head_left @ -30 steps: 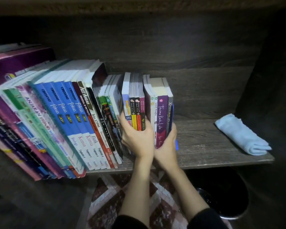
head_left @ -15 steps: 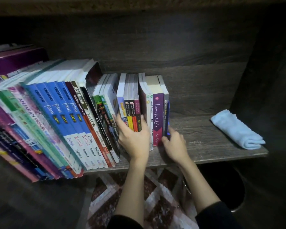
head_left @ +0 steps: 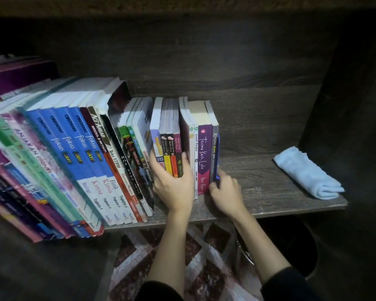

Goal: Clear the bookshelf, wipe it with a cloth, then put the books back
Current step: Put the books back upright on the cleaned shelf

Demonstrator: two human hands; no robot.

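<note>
- Books [head_left: 96, 148]: where were they?
- All on the shelf [head_left: 258, 181], spines out. Big textbks at the left end leaned over to the left, some sticking out past the front edge. Smaller ones stood upright approx. mid-shelf.
- Hands?
- Both at the upright lot, apart, not touching each other. The left hand [head_left: 174, 187] gripped a bunch of slim books [head_left: 170, 153] low on their spines, incl. yellow and orange ones, w/ fingers on one side and thumb tucked in on the other.
- And the other?
- The right hand [head_left: 226, 194] was at the foot of the end book [head_left: 215, 148], a grey spine w/ a blue edge. Fingers were curled and fingertips touched it near the shelf. Couldn't tell if it really held the book or only touched it.
- Anything btwn the hands?
- A couple of white spines and a purple book [head_left: 204, 157].
- Cloth?
- The cloth [head_left: 306, 172], pale blue and folded, lay on the right part of the shelf, well apart from the books and from both hands.
- Below?
- Dark sleeves [head_left: 159, 292] at the bottom edge, a patterned red-and-white mat [head_left: 204, 257] on the floor and a dark round bin [head_left: 291, 246] under the shelf's right side.
</note>
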